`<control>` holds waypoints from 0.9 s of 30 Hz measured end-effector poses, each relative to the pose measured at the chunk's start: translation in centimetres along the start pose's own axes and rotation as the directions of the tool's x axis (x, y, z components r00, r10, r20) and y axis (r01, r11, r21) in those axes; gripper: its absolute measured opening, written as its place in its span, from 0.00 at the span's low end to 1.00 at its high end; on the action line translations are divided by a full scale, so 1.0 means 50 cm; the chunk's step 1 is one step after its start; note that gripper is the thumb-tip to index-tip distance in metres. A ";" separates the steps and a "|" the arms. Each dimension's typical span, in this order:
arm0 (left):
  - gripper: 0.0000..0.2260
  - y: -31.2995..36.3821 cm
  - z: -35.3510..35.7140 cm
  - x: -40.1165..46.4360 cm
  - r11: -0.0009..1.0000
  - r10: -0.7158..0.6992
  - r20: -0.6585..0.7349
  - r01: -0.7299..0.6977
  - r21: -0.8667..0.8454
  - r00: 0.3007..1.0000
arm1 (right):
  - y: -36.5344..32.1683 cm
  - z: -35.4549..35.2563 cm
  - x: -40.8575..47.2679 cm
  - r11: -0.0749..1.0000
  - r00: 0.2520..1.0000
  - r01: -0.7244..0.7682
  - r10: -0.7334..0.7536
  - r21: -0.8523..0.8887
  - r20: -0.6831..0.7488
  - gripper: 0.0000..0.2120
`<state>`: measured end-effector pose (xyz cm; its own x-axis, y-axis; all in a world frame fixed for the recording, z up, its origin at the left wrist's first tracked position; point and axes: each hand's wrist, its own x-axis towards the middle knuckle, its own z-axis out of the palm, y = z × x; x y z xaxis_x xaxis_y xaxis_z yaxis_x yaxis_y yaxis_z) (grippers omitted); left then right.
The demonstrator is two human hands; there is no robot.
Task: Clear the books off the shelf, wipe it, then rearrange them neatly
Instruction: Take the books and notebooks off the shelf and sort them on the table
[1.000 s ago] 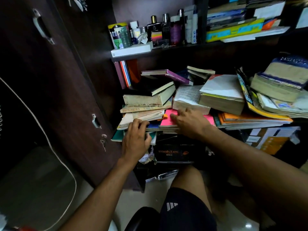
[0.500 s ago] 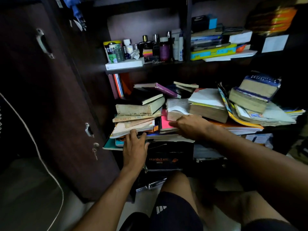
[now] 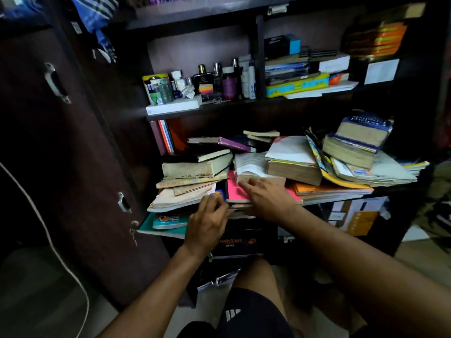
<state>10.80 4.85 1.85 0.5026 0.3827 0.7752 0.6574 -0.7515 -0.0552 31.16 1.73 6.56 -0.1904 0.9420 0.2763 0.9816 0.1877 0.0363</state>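
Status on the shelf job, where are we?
Done: nothing visible; the shelf is piled with messy books. In hand: the left hand has its fingers curled at the front edge of the left stack, and the right hand lies flat on the pink book, so the first lift looks about to start. Left: clearing, wiping (no cloth visible), rearranging.

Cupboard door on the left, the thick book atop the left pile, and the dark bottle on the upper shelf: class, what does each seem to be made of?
Cupboard door: probably wood-effect laminate, dark brown and matt, with faint grain and a metal handle.
Thick book: paper, its page edges yellowed and stained, seemingly old.
Dark bottle: likely glass, glossy black, with a shiny gold cap; plastic cannot be ruled out.
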 end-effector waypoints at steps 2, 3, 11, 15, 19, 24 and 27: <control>0.10 0.017 -0.011 -0.010 0.998 0.004 -0.066 -0.008 -0.059 0.998 | 0.001 -0.001 -0.008 1.000 1.000 0.022 -0.022 -0.022 0.002 0.30; 0.09 0.023 -0.015 -0.013 0.997 -0.018 -0.089 0.011 -0.081 0.996 | 0.000 -0.001 -0.011 0.999 1.000 0.030 -0.030 -0.033 -0.005 0.27; 0.34 0.050 0.031 -0.093 0.670 -0.631 0.154 0.635 -0.386 0.760 | 0.021 -0.130 0.012 0.997 0.995 0.079 -0.081 0.026 0.055 0.25; 0.43 0.053 0.084 -0.077 0.754 -0.563 0.480 0.656 -0.035 0.673 | 0.036 -0.262 0.020 0.997 0.995 0.066 -0.070 0.050 0.076 0.29; 0.29 0.072 0.077 -0.032 0.806 -0.547 0.445 0.589 0.052 0.709 | 0.043 -0.353 -0.013 0.992 0.997 -0.052 0.046 0.114 0.054 0.38; 0.32 0.073 0.075 -0.015 0.789 -0.561 0.527 0.606 0.105 0.638 | 0.050 -0.405 -0.072 0.980 0.986 -0.150 0.158 0.132 -0.056 0.40; 0.32 0.069 0.006 0.030 0.818 -0.480 0.651 0.567 0.091 0.588 | 0.063 -0.413 -0.114 0.979 0.974 -0.158 0.176 0.131 -0.144 0.33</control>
<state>13.99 3.01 2.61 0.3454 0.9357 0.0720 0.8745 -0.3487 0.3371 35.68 -8.78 24.94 -0.0099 0.9104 0.4135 0.9885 0.0715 -0.1336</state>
